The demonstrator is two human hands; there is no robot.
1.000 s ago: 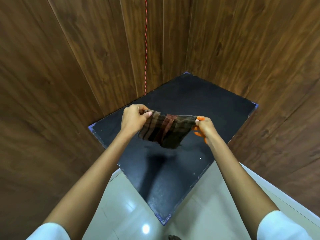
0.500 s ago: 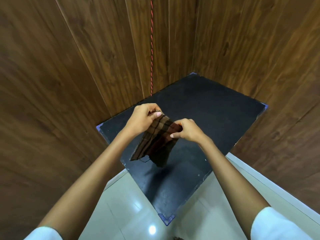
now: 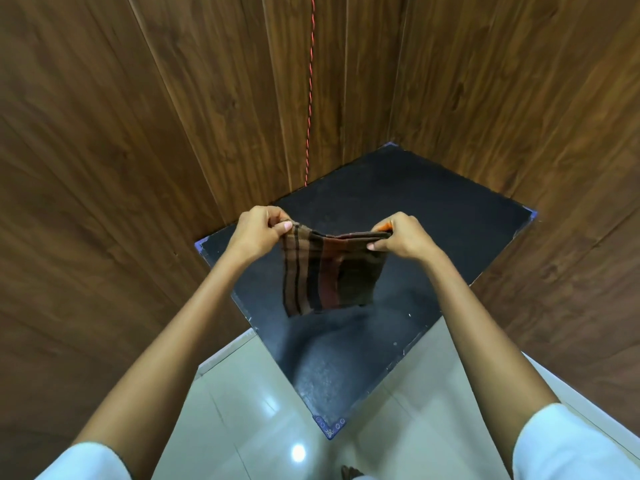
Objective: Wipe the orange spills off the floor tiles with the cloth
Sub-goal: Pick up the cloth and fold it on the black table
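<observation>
- The left grip [image 3: 258, 233] pinches 1 top corner of the striped brown cloth [image 3: 329, 271] between thumb and curled fingers.
- The right grip [image 3: 403, 237] pinches the other top corner, and its fingertips [image 3: 385, 226] are stained orange.
- The cloth hangs between and below the 2 grips, above a black desk [image 3: 450, 220].
- Pale floor tiles [image 3: 242, 427] lie nearer the person than both grips.

cloth [image 3: 329, 271] between hands, above mat [image 3: 433, 216]
</observation>
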